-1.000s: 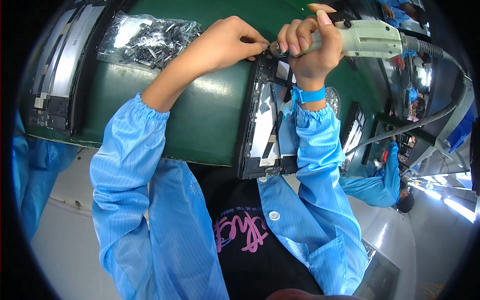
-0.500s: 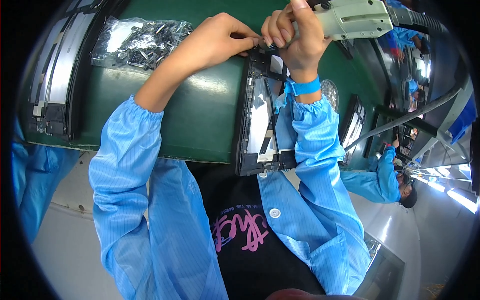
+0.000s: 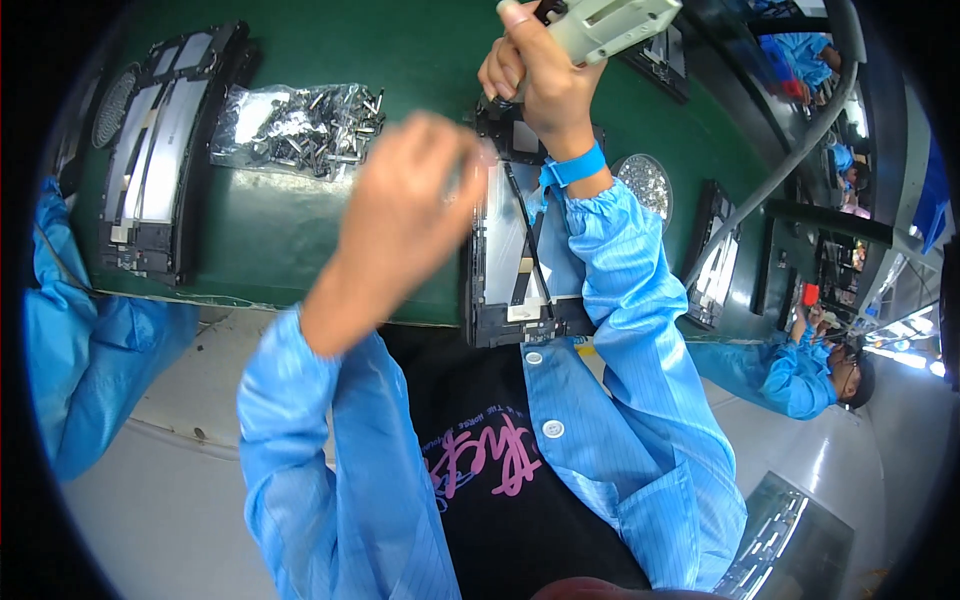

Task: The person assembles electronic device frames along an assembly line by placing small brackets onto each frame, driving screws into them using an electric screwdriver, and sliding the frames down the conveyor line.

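Note:
My right hand (image 3: 545, 85) is wrapped around a pale grey-green handheld tool (image 3: 615, 28), held over the far end of an open device chassis (image 3: 503, 250). The chassis has a black frame, a silver panel and a dark strip running along it. What the tool's tip touches is hidden by the hand. A blue strap circles my right wrist. My left hand (image 3: 410, 195) hovers just left of the chassis, smeared by motion. Its fingers look bent, but whether they hold anything does not show. Beyond it lies a clear plastic bag (image 3: 300, 130) of small dark and metallic parts.
Another chassis (image 3: 155, 160) lies on the green table (image 3: 270, 240) at the left, and one more (image 3: 712, 260) at the right. A round dish (image 3: 645, 187) of small shiny pieces sits right of my wrist. A grey cable (image 3: 790, 160) crosses the right side. Co-workers sit at both sides.
My left hand has moved back toward me from the far end of the chassis, away from my right hand. The tool is tilted differently, and the whole view has shifted.

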Tool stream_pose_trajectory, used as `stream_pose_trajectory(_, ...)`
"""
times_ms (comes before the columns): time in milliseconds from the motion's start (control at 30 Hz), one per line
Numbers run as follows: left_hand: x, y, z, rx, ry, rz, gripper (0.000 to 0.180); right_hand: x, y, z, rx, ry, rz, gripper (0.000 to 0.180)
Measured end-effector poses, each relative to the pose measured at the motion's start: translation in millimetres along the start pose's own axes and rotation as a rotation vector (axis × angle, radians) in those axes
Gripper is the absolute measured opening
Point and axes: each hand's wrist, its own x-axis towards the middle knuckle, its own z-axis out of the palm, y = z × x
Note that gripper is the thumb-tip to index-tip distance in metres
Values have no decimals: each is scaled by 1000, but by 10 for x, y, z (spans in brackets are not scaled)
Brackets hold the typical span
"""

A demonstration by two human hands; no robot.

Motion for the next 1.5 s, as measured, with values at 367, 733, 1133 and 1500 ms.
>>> stream_pose_trajectory(367, -990, 741, 321, 285, -353, 86, 73, 1, -332, 80, -26, 116, -48, 9)
stream_pose_trajectory(733, 957, -467, 447, 657, -187, 197, 85, -139, -1074, -1042, -40, 290, -141, 11)
stream_pose_trajectory(1133, 2643, -1435, 428, 637, -350, 305, 68, -669, -1142, -2125, -18, 614, -206, 13)
stream_pose_trajectory(1500, 3340, -525, 2250, 440, -433, -564, 103, -768, -1082, -1980, -108, 443, -132, 15)
